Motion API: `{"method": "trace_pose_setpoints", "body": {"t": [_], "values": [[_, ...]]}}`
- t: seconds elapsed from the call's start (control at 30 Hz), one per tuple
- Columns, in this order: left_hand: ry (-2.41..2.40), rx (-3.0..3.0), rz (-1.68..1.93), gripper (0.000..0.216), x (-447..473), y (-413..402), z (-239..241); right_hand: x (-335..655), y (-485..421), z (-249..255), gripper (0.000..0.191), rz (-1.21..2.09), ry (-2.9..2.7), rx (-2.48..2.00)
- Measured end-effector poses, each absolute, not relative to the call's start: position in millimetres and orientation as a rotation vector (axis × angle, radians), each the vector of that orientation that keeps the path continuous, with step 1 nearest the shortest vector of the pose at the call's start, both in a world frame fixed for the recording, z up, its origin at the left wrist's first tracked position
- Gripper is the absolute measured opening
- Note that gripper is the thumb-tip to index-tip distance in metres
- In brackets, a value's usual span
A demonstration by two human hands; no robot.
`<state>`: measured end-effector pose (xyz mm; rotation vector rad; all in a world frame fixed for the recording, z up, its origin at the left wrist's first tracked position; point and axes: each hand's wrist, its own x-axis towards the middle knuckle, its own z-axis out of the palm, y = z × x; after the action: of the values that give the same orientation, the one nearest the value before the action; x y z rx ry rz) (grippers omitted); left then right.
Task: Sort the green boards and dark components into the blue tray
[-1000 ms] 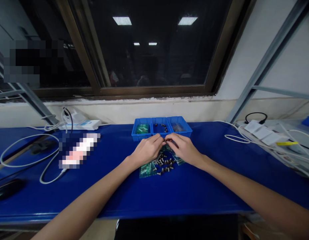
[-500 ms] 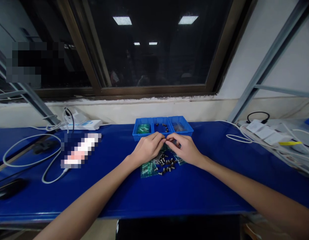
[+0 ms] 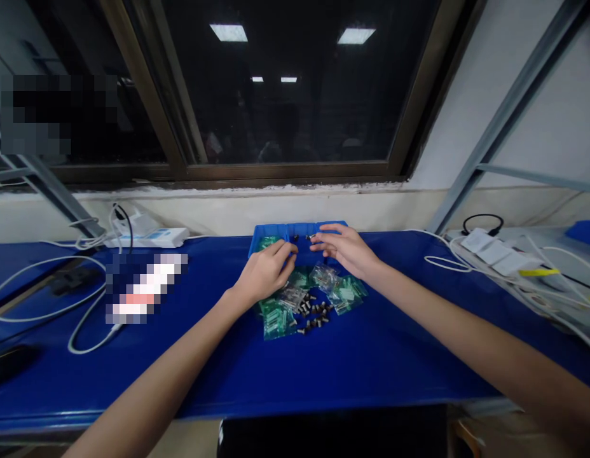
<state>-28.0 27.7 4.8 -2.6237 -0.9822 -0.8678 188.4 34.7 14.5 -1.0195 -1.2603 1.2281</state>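
Note:
My right hand [image 3: 346,249] is over the middle and right compartments of a blue divided tray [image 3: 302,230], fingers stretched out and apart. Close to its fingertips, small dark and shiny screws [image 3: 309,237] show in the middle compartment. My left hand [image 3: 271,268] is just in front of the left and middle compartments, fingers curled together; whatever they may hold is hidden. Below the hands lies a loose pile of short screws [image 3: 316,312]. Around it are green-tinted bags of small parts [image 3: 278,320] and a clear bag [image 3: 325,277].
A lit, blurred-out phone [image 3: 149,286] on a white cable lies to the left, near a power strip [image 3: 168,237]. A black mouse [image 3: 13,364] is at the far left. White adapters and cables [image 3: 495,251] crowd the right side. The blue table [image 3: 371,362] ends at a front edge.
My hands, fingertips together before, have come apart. The right hand has moved up over the tray and opened its fingers; the left has shifted slightly left. More bags show between them.

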Motion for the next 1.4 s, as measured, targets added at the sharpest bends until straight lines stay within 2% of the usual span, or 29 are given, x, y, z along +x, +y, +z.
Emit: {"method": "trace_pose_setpoints", "body": {"t": [0.07,0.13,0.27,0.4,0.47,0.7,0.93,1.03,1.17,1.4], "values": [[-0.991,-2.636,-0.821,0.022,-28.7,28.6,3.3,190.7,38.2,25.3,0.031,1.200,-1.322,-1.095],[-0.981,-2.659,-0.758,0.023,-28.0,28.2,2.8,196.6,35.6,31.4,0.025,1.084,-1.491,-1.163],[-0.900,-2.724,-0.616,0.025,-24.4,26.7,0.7,214.6,22.4,23.0,0.016,0.900,-2.071,-1.245],[-0.864,-2.773,-0.566,0.026,-21.6,27.6,-5.0,225.0,13.9,-1.7,0.022,0.396,-2.311,-1.301],[-0.857,-2.785,-0.585,0.026,-21.5,28.9,-7.6,225.1,12.1,-11.6,0.025,0.281,-2.325,-1.303],[-0.858,-2.795,-0.642,0.025,-23.5,31.6,-9.6,218.8,10.4,-15.5,0.030,0.283,-2.296,-1.301],[-0.897,-2.776,-0.647,0.030,-20.8,24.7,-5.6,220.1,12.9,-4.4,0.020,0.497,-2.253,-1.179],[-0.897,-2.778,-0.677,0.032,-20.2,23.1,-5.7,220.3,11.8,-2.9,0.013,0.358,-2.208,-1.196],[-0.889,-2.766,-0.660,0.031,-19.1,23.1,-7.4,220.0,9.8,-2.9,0.015,0.129,-2.179,-1.285],[-0.832,-2.765,-0.694,0.029,-18.5,23.7,-7.7,211.6,6.8,0.5,0.015,0.109,-2.122,-1.159]]}}
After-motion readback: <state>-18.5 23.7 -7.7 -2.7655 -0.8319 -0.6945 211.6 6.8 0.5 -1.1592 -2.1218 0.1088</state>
